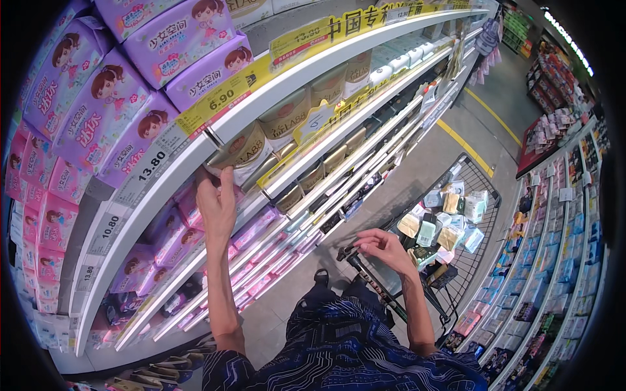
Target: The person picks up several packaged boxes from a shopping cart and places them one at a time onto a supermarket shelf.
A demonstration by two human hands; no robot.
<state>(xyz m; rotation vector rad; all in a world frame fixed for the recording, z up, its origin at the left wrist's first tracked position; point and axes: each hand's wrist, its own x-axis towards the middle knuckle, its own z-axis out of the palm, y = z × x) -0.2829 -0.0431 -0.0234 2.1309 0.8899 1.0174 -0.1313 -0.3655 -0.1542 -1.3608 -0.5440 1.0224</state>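
Observation:
My left hand (218,195) reaches up to a shelf at the left and is closed on the lower edge of a gold and white packet (242,155). Its thumb lies over the packet's front; the other fingers are partly hidden. More gold packets (283,120) stand beside that one along the same shelf. Over at the right, my right hand (385,249) hovers beside the handle (345,252) of a shopping cart, its fingers loosely stretched out and nothing seen in them. A pile of several wrapped packs (450,218) fills part of the cart basket (488,195).
Purple packs (107,111) and pink packs (59,221) fill the shelves at the far left. White shelf edges (215,133) with yellow price strips curve across. Another stocked shelf (528,280) runs along the right, beyond the cart. Grey floor (385,195) with yellow lines lies between.

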